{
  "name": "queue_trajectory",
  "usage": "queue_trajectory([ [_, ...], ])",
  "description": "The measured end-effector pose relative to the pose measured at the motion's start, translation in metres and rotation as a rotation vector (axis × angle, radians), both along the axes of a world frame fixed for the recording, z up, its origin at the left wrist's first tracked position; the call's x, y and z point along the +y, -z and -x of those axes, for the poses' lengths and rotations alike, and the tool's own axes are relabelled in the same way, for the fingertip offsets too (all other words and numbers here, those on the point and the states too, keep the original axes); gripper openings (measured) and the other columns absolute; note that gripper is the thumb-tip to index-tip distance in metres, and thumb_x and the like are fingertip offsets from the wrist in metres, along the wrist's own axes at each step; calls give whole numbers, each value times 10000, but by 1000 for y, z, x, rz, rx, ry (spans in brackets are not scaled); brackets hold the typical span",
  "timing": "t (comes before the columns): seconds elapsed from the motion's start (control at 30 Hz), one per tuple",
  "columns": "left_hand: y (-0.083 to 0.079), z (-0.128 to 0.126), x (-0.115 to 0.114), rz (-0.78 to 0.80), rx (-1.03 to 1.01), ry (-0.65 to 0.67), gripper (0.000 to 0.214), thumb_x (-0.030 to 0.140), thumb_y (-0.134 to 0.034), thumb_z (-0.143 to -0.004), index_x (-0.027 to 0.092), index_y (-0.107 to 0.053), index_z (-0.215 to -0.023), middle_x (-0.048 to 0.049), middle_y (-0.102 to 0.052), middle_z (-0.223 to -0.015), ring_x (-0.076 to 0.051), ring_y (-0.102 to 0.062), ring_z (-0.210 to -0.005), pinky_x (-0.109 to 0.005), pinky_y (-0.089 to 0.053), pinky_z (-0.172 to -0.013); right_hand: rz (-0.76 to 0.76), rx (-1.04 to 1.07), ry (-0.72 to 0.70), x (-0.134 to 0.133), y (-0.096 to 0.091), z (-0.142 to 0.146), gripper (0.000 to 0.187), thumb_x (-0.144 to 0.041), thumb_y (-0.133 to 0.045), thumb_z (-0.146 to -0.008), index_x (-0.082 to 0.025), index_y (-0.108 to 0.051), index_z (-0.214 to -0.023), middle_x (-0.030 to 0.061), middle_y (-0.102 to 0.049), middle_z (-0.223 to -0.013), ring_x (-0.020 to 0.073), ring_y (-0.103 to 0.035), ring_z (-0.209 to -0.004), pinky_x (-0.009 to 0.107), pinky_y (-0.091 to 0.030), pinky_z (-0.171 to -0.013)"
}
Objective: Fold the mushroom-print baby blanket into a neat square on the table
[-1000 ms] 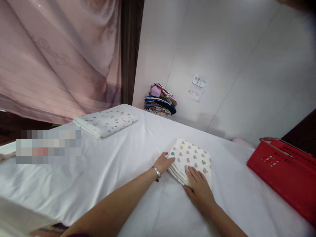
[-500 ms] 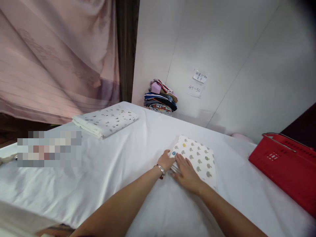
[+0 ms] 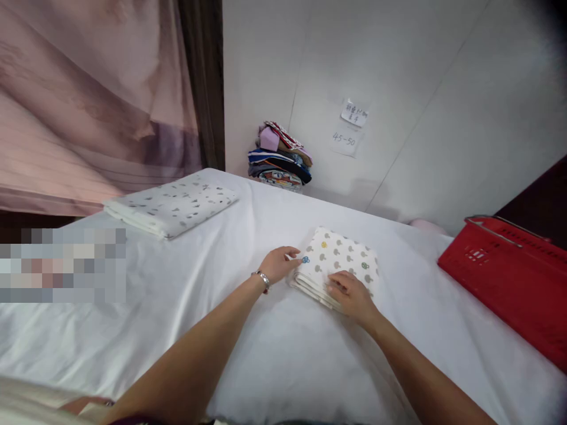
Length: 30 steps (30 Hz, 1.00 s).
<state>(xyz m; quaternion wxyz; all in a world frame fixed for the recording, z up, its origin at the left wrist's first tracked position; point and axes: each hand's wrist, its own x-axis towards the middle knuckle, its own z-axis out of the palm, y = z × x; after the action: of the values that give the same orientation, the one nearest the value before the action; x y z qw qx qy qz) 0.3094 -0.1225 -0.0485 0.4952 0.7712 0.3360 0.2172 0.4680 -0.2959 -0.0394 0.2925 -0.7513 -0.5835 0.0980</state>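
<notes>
A white folded cloth (image 3: 339, 252) with grey mushroom-like prints, plus a few in yellow, blue and green, lies flat in front of me. Its stacked layers show along the near edge. My left hand (image 3: 280, 265), with a silver bracelet at the wrist, is at the cloth's left corner, fingers stretched out and thumb by the blue print. Over the near edge, right of the middle, my right hand (image 3: 353, 295) rests with its fingers loosely bent and apart. Neither hand grips the cloth.
All this is on a bed-like surface with a white sheet (image 3: 266, 354). Another folded cloth (image 3: 177, 203) with dark specks lies at the back left. A red plastic basket (image 3: 509, 289) stands right. A clothes pile (image 3: 281, 156) sits by the wall, beyond the far edge.
My hands have moved apart: the left went left to the cloth's corner, and the right slid back toward the near edge. The camera view has shifted slightly.
</notes>
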Motion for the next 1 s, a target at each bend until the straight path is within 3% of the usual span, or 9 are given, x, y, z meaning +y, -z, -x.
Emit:
queue_trajectory([
  [0.1, 3, -1, -5, -279, -97, 145, 194, 343, -633, -692, 245, -681, -852, -8, -614, -930, -145, -554, -833, -260, -450, -769, 22, -76, 0, -13, -4, 1, 185, -332, -487, -817, -238, -621, -901, 37, -590, -945, 194, -523, -907, 308, -438, -739],
  [0.3, 9, -2, -10, -529, -13, 316, 197, 297, -676, -674, 269, -684, -869, -11, -582, -970, -167, -514, -934, -289, -437, -813, 66, -172, -65, -21, -1, -4, 207, -285, -452, -851, -248, -625, -958, 33, -569, -988, 180, -500, -942, 305, -412, -800],
  [0.63, 1, -6, -27, -889, 100, 348, 185, 210, -542, -783, 225, -643, -937, -51, -533, -1107, -202, -471, -1012, -348, -390, -846, 6, -456, -99, -16, 12, -3, 226, -192, -385, -886, -199, -610, -905, 54, -560, -869, 180, -484, -804, 291, -399, -685],
  [0.83, -2, -7, -29, -951, 151, 413, 152, 204, -482, -833, 214, -628, -876, -41, -578, -1000, -175, -490, -939, -327, -371, -798, -137, -399, -43, -15, 15, -1, 233, -143, -345, -878, -190, -569, -834, 51, -538, -806, 172, -483, -760, 278, -401, -648],
  [1.0, -8, -6, -28, -969, 120, 394, 238, 186, -380, -882, 188, -611, -825, -42, -592, -939, -152, -494, -881, -312, -353, -786, -106, -395, -77, -17, 11, 5, 224, -130, -355, -868, -186, -555, -784, 47, -532, -782, 170, -478, -741, 277, -395, -642],
])
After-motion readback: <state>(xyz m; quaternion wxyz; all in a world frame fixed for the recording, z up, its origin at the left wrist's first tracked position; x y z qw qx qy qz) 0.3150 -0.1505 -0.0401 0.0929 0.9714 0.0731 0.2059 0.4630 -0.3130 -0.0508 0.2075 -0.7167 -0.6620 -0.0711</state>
